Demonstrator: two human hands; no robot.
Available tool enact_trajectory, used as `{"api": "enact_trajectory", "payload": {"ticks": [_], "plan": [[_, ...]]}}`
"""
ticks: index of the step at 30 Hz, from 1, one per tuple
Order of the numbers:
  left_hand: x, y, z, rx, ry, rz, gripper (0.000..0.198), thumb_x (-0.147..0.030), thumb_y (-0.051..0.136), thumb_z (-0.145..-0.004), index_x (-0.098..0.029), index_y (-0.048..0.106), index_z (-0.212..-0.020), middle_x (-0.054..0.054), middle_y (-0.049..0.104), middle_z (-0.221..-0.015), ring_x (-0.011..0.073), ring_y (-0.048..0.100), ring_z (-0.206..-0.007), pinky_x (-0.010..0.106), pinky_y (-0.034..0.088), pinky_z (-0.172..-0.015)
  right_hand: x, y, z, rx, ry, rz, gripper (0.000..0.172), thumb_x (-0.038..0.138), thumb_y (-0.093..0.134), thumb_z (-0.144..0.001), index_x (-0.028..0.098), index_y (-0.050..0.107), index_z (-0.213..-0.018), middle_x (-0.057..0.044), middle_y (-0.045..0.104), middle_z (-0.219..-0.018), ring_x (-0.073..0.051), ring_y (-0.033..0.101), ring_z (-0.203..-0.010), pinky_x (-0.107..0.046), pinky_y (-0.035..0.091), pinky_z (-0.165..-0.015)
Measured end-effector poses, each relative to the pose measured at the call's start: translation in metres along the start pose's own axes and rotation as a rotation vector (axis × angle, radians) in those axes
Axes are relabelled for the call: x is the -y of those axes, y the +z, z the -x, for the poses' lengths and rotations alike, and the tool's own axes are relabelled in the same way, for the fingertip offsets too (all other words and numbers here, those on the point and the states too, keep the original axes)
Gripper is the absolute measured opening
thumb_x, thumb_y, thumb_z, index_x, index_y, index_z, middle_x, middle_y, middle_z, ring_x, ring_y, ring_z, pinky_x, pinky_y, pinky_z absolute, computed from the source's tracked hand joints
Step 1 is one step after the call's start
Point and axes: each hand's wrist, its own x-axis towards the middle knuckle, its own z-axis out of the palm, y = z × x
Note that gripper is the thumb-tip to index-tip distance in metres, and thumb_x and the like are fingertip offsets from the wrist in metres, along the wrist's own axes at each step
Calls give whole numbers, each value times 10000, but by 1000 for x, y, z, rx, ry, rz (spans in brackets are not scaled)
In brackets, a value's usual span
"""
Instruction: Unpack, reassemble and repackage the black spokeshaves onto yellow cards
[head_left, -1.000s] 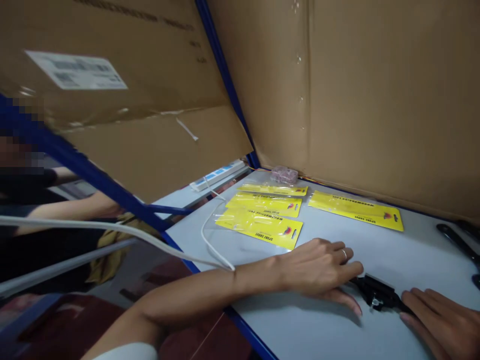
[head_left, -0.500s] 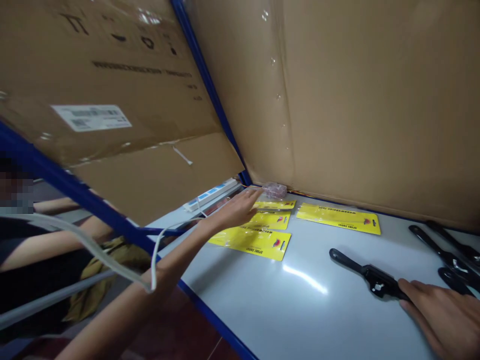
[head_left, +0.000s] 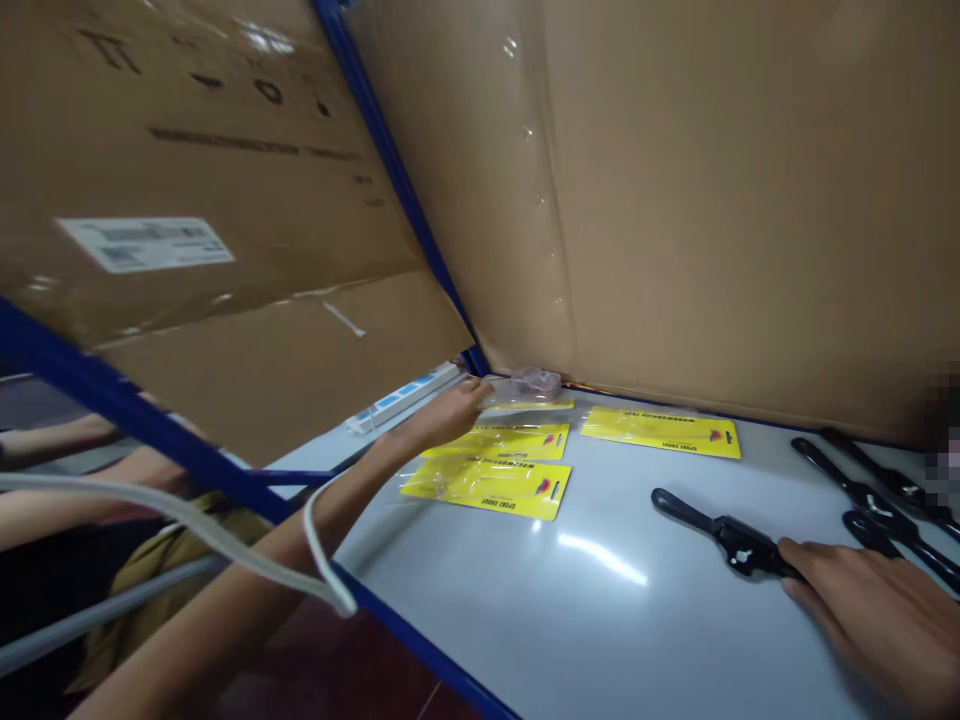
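Note:
My left hand [head_left: 450, 412] reaches to the far left corner of the pale table [head_left: 570, 620] and pinches the edge of the farthest yellow packet [head_left: 529, 405], lifting its clear end a little. Two more yellow packets [head_left: 487, 485] lie just in front of it, and a fourth [head_left: 660, 432] lies to the right. My right hand [head_left: 874, 615] rests on the near end of a black handled tool [head_left: 716, 530] that lies flat on the table; its fingers curl over the handle.
Cardboard sheets [head_left: 675, 180] wall the table at the back and left, held by a blue frame [head_left: 390, 170]. More black tools [head_left: 874, 490] lie at the right. A small pink bundle [head_left: 534, 380] sits in the corner. A white cable [head_left: 225, 530] crosses my left arm. Another person's arms [head_left: 52, 500] show at left.
My left hand left the black tool, swung to the far corner and closed on the farthest yellow packet. My right hand stayed on the tool's handle.

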Motion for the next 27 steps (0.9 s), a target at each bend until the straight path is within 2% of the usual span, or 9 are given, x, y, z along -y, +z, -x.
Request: {"api": "enact_trajectory", "payload": {"ticks": [4,6,9,11,14,18,22,25,27], "plan": [[-26,-18,24,-92,7,122,440,-399,427,-995,-168,470,-1367,173,606,-1353,330,586,-1218,461,457,-1046,-5,-7,5,138,-57,84,272,142,523,-903,257,768,-923,-30,746,-713,-240,711,-589,-348,433,-537],[-52,-23,33,-43,3,441,517,-530,470,-990,-201,485,-1388,152,620,-1368,326,607,-1212,434,491,-1021,-8,-11,7,174,-23,103,253,151,536,-884,249,769,-895,-47,742,-712,-254,706,-592,-358,435,-550],[-102,-21,38,247,-198,1122,647,-619,670,-870,-204,525,-1345,160,717,-1193,340,710,-1023,444,575,-864,-9,-22,5,282,69,78,244,154,555,-875,259,774,-892,-60,763,-783,-272,739,-688,-358,451,-604],[-133,-15,36,439,-198,1484,701,-578,766,-807,-193,511,-1335,169,734,-1148,358,743,-981,469,593,-844,-6,-33,-1,359,147,66,236,142,567,-872,261,772,-881,-59,760,-790,-285,748,-740,-357,446,-627],[-166,-4,29,609,-167,1767,611,-433,813,-807,-191,520,-1286,168,749,-1116,354,772,-932,441,615,-797,3,-48,-10,366,211,85,220,112,582,-866,223,755,-944,-74,753,-814,-302,745,-779,-356,429,-643],[-183,12,19,700,-160,1813,476,-402,795,-822,-169,566,-1168,130,768,-942,277,773,-725,322,599,-617,14,-61,-25,367,248,122,234,88,554,-910,182,742,-1012,-110,764,-907,-308,748,-874,-352,422,-674],[-184,19,15,711,-144,1734,533,-486,774,-811,-150,578,-1175,122,749,-899,283,756,-779,400,622,-708,19,-64,-36,390,292,169,223,105,541,-940,139,743,-1029,-143,776,-957,-283,756,-885,-322,413,-650],[-183,15,22,611,17,1434,673,-618,624,-904,-198,482,-1410,124,744,-1000,281,743,-821,429,612,-748,18,-63,-40,299,315,121,179,131,561,-914,152,737,-930,-136,767,-939,-281,736,-881,-325,425,-661],[-184,13,31,410,227,1087,639,-631,479,-988,-293,396,-1524,126,700,-1205,272,720,-947,435,600,-828,18,-65,-42,177,381,-119,230,246,523,-965,177,703,-838,-114,744,-867,-255,712,-817,-329,439,-657]]}}
